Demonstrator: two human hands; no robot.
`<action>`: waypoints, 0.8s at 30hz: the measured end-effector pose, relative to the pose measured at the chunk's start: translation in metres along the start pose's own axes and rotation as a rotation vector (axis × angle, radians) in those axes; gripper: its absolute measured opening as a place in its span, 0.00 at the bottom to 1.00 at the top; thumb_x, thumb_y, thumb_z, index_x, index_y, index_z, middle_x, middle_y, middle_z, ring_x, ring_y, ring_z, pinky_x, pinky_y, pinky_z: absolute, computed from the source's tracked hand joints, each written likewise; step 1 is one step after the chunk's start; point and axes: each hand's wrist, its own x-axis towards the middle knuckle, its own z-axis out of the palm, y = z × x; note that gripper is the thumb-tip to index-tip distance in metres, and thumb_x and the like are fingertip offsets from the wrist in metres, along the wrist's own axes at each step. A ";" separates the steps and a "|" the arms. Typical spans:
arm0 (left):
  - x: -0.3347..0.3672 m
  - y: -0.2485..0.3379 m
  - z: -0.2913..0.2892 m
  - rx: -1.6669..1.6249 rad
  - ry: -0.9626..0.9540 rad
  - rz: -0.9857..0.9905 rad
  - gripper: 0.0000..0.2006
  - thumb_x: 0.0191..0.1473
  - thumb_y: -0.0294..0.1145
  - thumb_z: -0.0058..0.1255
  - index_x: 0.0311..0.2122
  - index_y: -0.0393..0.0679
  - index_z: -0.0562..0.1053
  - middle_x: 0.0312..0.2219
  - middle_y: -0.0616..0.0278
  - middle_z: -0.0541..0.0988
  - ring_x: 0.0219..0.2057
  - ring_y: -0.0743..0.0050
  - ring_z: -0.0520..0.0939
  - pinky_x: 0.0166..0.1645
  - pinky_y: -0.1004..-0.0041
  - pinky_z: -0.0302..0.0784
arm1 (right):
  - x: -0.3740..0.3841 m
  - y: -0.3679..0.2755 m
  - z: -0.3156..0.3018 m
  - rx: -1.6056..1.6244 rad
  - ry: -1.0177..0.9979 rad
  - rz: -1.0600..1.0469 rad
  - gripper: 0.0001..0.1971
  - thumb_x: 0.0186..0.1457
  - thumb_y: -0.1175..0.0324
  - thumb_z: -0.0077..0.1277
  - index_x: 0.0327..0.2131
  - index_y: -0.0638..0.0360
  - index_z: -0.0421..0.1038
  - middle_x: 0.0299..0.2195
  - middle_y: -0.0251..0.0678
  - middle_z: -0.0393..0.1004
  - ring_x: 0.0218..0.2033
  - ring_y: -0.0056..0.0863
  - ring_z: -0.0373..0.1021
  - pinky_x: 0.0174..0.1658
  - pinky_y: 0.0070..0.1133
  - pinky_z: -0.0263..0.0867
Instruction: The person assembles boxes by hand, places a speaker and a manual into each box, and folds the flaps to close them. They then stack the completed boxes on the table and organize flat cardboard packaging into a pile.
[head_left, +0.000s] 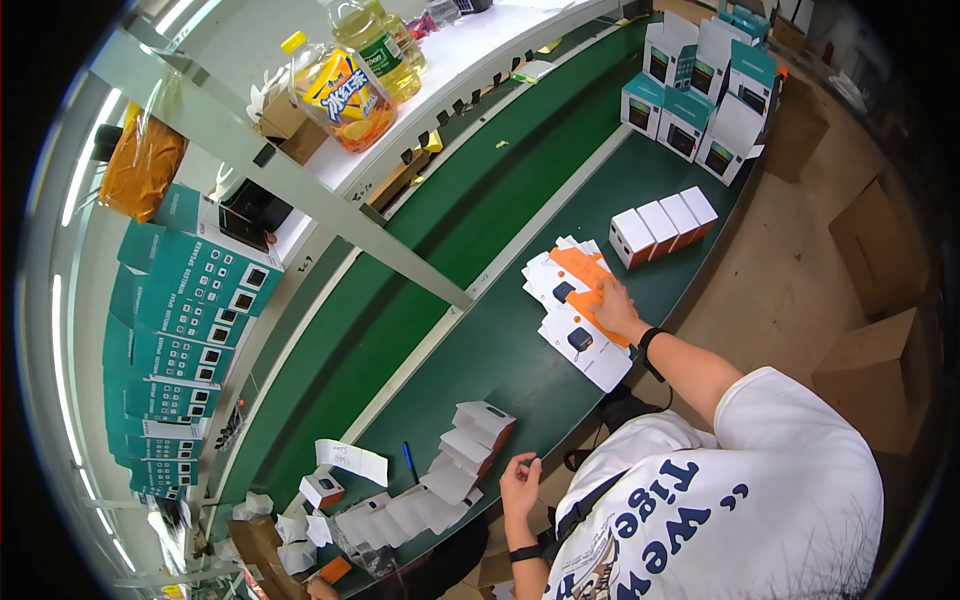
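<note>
Resting near the centre of the frame, the right hand point(610, 303) touches a bright orange flat piece of card point(578, 264), which lies over a loose fan of thin white cardboard pieces printed with a small dark device point(582, 350). The right fingers look pressed together against the orange; whether the thumb pinches an edge from beneath, I cannot tell, because the hand hides it. The left hand point(520, 487), below the centre of the frame, hangs beside the edge of the dark green tabletop point(470, 370), its fingers loosely curled, slightly apart, with nothing visible between them.

For clean handling, I would separate one piece at a time by its edge, since the orange card and the white pieces overlap unevenly and could drag one another along. A light pinch should be enough; thin card like this probably creases under a hard grip. The left hand looks free to steady the fan from its lower side.

Right of centre, a tight row of four white boxes with orange sides point(665, 228) stands close to the fan, so a wide sweep there might knock it. Toward the lower left, a row of white boxes with raised flaps point(465, 445) sits near a slim blue pen point(408, 462), well apart from the right hand
</note>
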 end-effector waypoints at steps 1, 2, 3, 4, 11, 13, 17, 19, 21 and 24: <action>0.000 -0.002 0.000 0.001 0.001 0.001 0.10 0.60 0.30 0.60 0.45 0.39 0.78 0.21 0.72 0.73 0.23 0.89 0.71 0.29 0.83 0.67 | -0.009 -0.011 0.003 -0.122 0.067 -0.003 0.41 0.42 0.54 0.72 0.56 0.59 0.62 0.56 0.51 0.65 0.61 0.52 0.60 0.58 0.46 0.60; 0.000 -0.005 0.000 0.022 0.016 -0.003 0.10 0.60 0.31 0.60 0.45 0.39 0.78 0.20 0.73 0.73 0.22 0.89 0.71 0.29 0.82 0.67 | -0.018 -0.022 0.006 -0.244 0.134 -0.005 0.45 0.39 0.51 0.74 0.58 0.58 0.61 0.58 0.51 0.63 0.62 0.51 0.59 0.58 0.48 0.59; 0.000 -0.006 0.002 0.043 0.025 -0.005 0.10 0.60 0.31 0.60 0.44 0.39 0.78 0.20 0.73 0.73 0.22 0.89 0.70 0.29 0.82 0.67 | -0.023 -0.025 0.010 -0.243 0.138 -0.003 0.45 0.39 0.51 0.74 0.58 0.58 0.61 0.58 0.51 0.63 0.62 0.51 0.59 0.58 0.48 0.59; -0.001 -0.007 0.003 0.044 0.022 -0.003 0.10 0.60 0.31 0.60 0.44 0.39 0.78 0.20 0.73 0.73 0.22 0.89 0.70 0.29 0.82 0.67 | -0.028 -0.027 0.015 -0.331 0.121 -0.014 0.48 0.36 0.50 0.75 0.59 0.57 0.59 0.57 0.50 0.63 0.62 0.50 0.58 0.58 0.48 0.58; 0.001 0.011 0.002 0.078 0.011 0.040 0.10 0.59 0.31 0.60 0.44 0.39 0.79 0.19 0.73 0.72 0.22 0.89 0.69 0.28 0.81 0.66 | -0.010 -0.005 0.017 -0.246 0.231 -0.224 0.42 0.39 0.49 0.74 0.53 0.57 0.63 0.52 0.50 0.65 0.58 0.48 0.61 0.61 0.46 0.56; -0.001 0.014 0.002 0.090 0.018 0.044 0.10 0.59 0.32 0.60 0.44 0.39 0.79 0.19 0.73 0.72 0.22 0.88 0.69 0.28 0.81 0.66 | -0.005 0.005 0.021 -0.188 0.241 -0.202 0.40 0.39 0.50 0.74 0.52 0.56 0.64 0.52 0.49 0.66 0.58 0.48 0.62 0.61 0.45 0.56; -0.002 0.006 -0.003 0.111 0.034 0.026 0.10 0.59 0.32 0.60 0.43 0.40 0.79 0.19 0.72 0.72 0.21 0.88 0.69 0.28 0.81 0.66 | -0.016 -0.017 0.020 -0.216 0.210 -0.049 0.38 0.39 0.51 0.74 0.50 0.57 0.66 0.51 0.46 0.68 0.59 0.46 0.62 0.60 0.45 0.58; -0.005 0.004 -0.001 0.117 0.028 0.032 0.10 0.59 0.32 0.60 0.43 0.40 0.79 0.18 0.72 0.72 0.21 0.88 0.69 0.28 0.81 0.67 | -0.015 -0.013 0.014 -0.187 0.206 -0.053 0.39 0.39 0.52 0.75 0.51 0.57 0.65 0.52 0.45 0.68 0.60 0.45 0.61 0.60 0.45 0.58; -0.006 0.003 0.001 0.128 0.019 0.010 0.10 0.59 0.32 0.60 0.43 0.40 0.79 0.18 0.72 0.72 0.21 0.87 0.70 0.28 0.81 0.67 | -0.014 -0.011 0.013 -0.157 0.201 -0.058 0.39 0.38 0.53 0.75 0.51 0.57 0.65 0.52 0.45 0.68 0.61 0.45 0.61 0.60 0.46 0.58; -0.006 -0.001 0.001 0.146 0.019 0.020 0.09 0.59 0.31 0.60 0.43 0.40 0.79 0.18 0.72 0.72 0.21 0.88 0.70 0.28 0.80 0.68 | -0.014 -0.013 0.010 -0.126 0.256 -0.067 0.35 0.38 0.56 0.75 0.47 0.58 0.68 0.50 0.44 0.70 0.58 0.43 0.64 0.59 0.47 0.57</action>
